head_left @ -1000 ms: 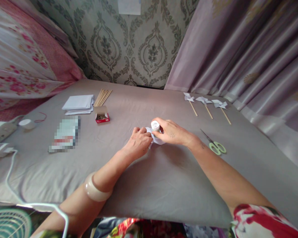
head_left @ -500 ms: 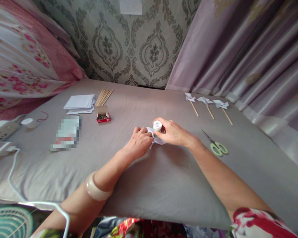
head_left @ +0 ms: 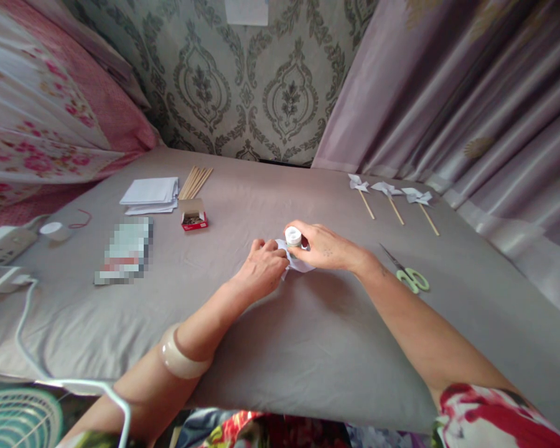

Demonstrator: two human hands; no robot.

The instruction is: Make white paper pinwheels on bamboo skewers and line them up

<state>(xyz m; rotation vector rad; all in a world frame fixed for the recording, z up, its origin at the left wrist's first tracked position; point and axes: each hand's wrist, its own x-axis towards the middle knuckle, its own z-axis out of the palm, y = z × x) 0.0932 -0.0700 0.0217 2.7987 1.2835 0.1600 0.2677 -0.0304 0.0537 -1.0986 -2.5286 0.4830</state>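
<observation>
My right hand (head_left: 324, 246) is closed around a short white cylinder that looks like a glue stick (head_left: 293, 235), held upright with its round white end facing up. Its lower end is over a folded piece of white paper (head_left: 303, 266); whether they touch is hidden by my fingers. The fingers of my left hand (head_left: 264, 267) are curled on the left edge of this paper, pinning it on the grey cloth. Much of the paper lies hidden under both hands.
Three paper pinwheels (head_left: 386, 189) on sticks lie at the back right, with green-handled scissors (head_left: 413, 279) nearer. Toward the left are folded white paper (head_left: 150, 191), wooden sticks (head_left: 196, 183), a small red box (head_left: 194, 219), a blurred packet (head_left: 126, 252) and a power strip (head_left: 7, 249).
My right hand and the glue stick have shifted slightly to the left and up over the paper. My left hand stays in place.
</observation>
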